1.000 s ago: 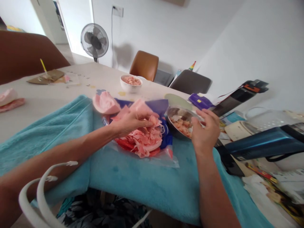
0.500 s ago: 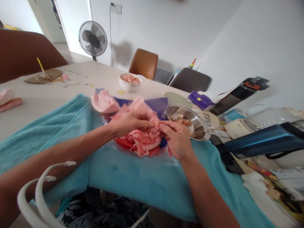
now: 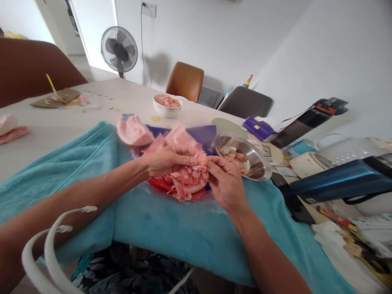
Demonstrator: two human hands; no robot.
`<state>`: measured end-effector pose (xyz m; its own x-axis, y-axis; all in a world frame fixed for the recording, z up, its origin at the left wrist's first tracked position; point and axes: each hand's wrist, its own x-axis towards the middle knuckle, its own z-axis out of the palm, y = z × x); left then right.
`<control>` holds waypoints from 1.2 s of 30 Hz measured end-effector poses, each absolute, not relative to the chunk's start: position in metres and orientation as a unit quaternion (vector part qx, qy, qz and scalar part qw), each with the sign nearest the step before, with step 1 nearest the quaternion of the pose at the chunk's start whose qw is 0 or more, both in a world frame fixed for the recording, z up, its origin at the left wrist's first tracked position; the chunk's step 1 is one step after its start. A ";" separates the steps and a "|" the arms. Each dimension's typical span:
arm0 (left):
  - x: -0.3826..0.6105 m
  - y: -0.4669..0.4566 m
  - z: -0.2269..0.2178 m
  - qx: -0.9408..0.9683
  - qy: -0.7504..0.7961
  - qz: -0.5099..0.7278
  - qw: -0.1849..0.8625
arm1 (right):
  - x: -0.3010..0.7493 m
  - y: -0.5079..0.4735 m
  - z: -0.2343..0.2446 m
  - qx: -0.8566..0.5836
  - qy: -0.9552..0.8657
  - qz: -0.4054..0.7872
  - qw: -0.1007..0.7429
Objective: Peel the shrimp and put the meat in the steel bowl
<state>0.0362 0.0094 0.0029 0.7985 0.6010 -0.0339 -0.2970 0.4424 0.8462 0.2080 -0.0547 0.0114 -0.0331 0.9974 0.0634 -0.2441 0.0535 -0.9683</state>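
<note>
Both hands meet over a heap of thin, crumpled pink pieces [image 3: 183, 183], which look like soft cloth. Between thumb and fingers, my left hand [image 3: 167, 160] pinches a small, pale pink gathered piece [image 3: 201, 158] with a whitish edge. The fingertips of my right hand [image 3: 228, 179] are closed on the right side of that same piece. Red material [image 3: 159, 185] shows under the heap, with a dark blue sheet [image 3: 203, 134] behind it. A larger folded pink piece [image 3: 134, 130] lies left of the heap. My fingers partly hide what they hold.
A turquoise towel [image 3: 171, 228] covers the near table. Close to my right hand is a steel bowl [image 3: 260, 163] with brownish bits. Farther back stands a white bowl [image 3: 167, 110] of pinkish pieces. A blue bottle [image 3: 337, 179] and other clutter line the right side.
My right fingertips have shifted slightly right and down, away from the left thumb. More of the small pink piece shows between the hands. The left hand has hardly moved.
</note>
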 end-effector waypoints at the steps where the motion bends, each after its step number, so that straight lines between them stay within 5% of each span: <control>1: 0.036 0.009 0.003 0.446 0.164 0.264 0.840 | 0.207 -0.056 0.012 -0.405 -0.458 0.558 0.561; 8: 0.036 0.013 0.000 0.491 0.223 0.287 0.791 | 0.216 -0.047 0.006 -0.418 -0.479 0.584 0.504; 16: 0.039 0.013 0.003 0.536 0.239 0.363 0.724 | 0.224 -0.042 0.004 -0.507 -0.555 0.289 0.593; 30: 0.042 0.012 -0.001 0.483 0.225 0.359 0.766 | 0.216 -0.047 0.002 -0.463 -0.509 0.526 0.499; 36: 0.044 0.011 -0.005 0.483 0.180 0.344 0.785 | 0.208 -0.048 0.006 -0.462 -0.412 0.560 0.551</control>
